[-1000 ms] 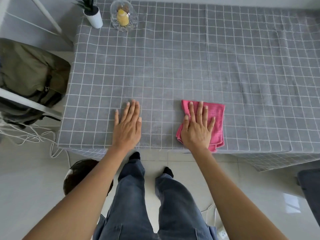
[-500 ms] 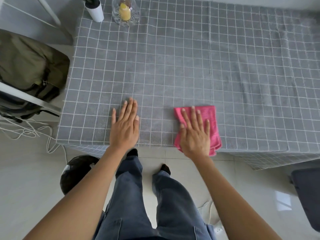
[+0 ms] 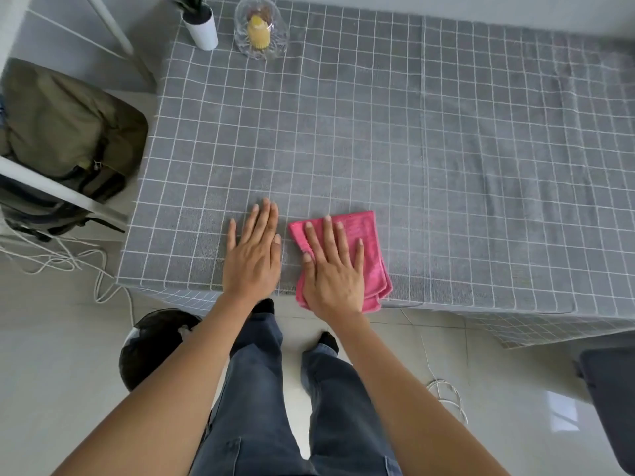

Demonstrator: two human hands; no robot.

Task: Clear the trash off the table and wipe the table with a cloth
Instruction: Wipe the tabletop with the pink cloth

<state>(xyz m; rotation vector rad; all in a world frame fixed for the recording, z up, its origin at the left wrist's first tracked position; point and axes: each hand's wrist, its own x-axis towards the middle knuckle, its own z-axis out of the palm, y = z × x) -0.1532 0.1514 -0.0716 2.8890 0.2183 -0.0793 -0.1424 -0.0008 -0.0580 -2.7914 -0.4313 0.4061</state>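
With the right hand (image 3: 333, 269) pressing flat on the pink cloth (image 3: 357, 235) at the counter's (image 3: 446, 132) 6 o'clock edge, left hand (image 3: 252, 257) flat alongside, the gray checked tablecloth (image 3: 343, 115) may bunch under friction.

left hand (image 3: 252, 255) flat, right hand (image 3: 333, 273) flat

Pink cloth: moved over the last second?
Yes. The pink cloth under the right hand has slid left along the table's near edge, closing on the left hand, which stays flat on the tablecloth.
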